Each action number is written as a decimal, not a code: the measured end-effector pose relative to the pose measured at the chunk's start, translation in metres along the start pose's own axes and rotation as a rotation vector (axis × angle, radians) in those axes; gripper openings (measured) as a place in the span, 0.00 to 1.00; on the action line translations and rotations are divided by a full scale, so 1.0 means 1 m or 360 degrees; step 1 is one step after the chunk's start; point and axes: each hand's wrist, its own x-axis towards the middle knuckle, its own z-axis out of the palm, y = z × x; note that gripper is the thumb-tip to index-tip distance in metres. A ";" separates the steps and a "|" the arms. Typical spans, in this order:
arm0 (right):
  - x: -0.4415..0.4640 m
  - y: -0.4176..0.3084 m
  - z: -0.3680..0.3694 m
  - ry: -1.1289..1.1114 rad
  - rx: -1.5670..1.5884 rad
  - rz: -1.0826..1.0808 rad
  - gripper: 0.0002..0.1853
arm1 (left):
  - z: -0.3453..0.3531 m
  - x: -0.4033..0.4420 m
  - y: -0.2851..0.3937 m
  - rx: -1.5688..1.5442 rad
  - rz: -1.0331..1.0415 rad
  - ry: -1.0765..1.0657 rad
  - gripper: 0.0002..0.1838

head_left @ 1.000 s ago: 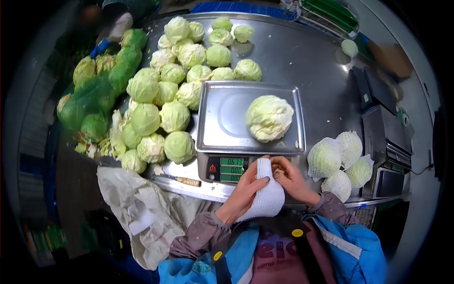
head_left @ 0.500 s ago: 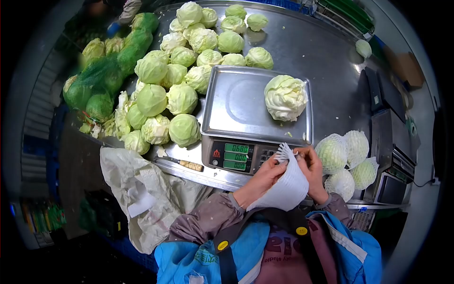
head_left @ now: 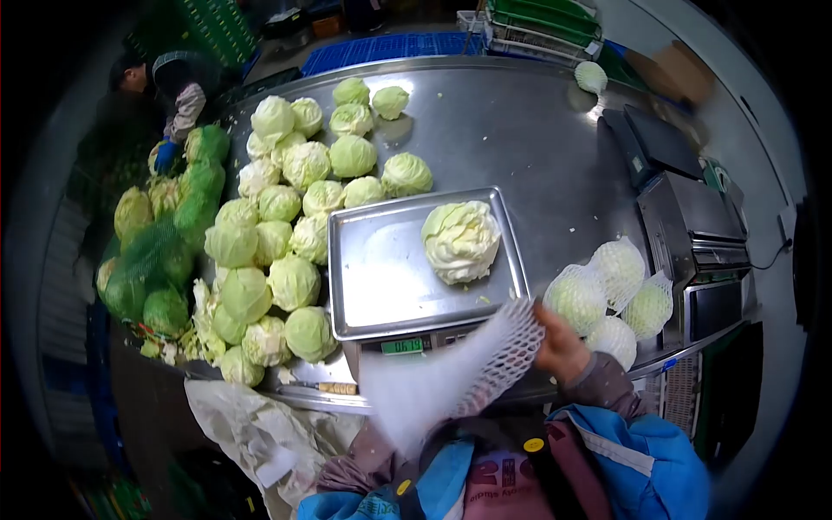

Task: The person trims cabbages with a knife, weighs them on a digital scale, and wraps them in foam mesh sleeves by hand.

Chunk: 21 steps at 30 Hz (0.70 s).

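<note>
A white foam net sleeve [head_left: 442,373] is stretched across in front of me, its mesh end spread out at the right. My right hand [head_left: 562,347] grips that mesh end, fingers closed on its edge. My left hand is hidden in or behind the sleeve; only its cuff [head_left: 371,446] shows, so its fingers cannot be seen. Just beyond the sleeve, a trimmed cabbage [head_left: 461,243] rests on the right part of the steel pan [head_left: 373,295] of a weighing scale. The sleeve covers much of the scale's display [head_left: 403,346].
Many loose cabbages [head_left: 295,282] crowd the left of the steel table [head_left: 520,147]. Several netted cabbages [head_left: 576,299] sit at right, beside a machine [head_left: 693,225]. A wooden-handled knife [head_left: 334,387] lies near the front edge. A co-worker [head_left: 182,95] handles green-netted cabbages [head_left: 165,260] at left.
The foam sleeve has opened out and swung left, its mesh end now spread. My left hand has gone out of sight behind or inside it. The view has tilted up and shifted.
</note>
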 end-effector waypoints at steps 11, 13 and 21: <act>0.098 -0.105 -0.017 0.0145 0.0077 -0.0642 0.22 | 0.067 0.124 0.188 0.3452 0.0957 0.1474 0.16; 0.114 -0.114 -0.027 0.0840 -0.0285 -0.0400 0.18 | 0.034 0.140 0.203 0.3795 0.0739 0.1550 0.19; 0.135 -0.047 -0.053 0.1134 -0.0743 -0.0757 0.13 | -0.005 0.120 0.177 0.3300 0.0639 0.1477 0.21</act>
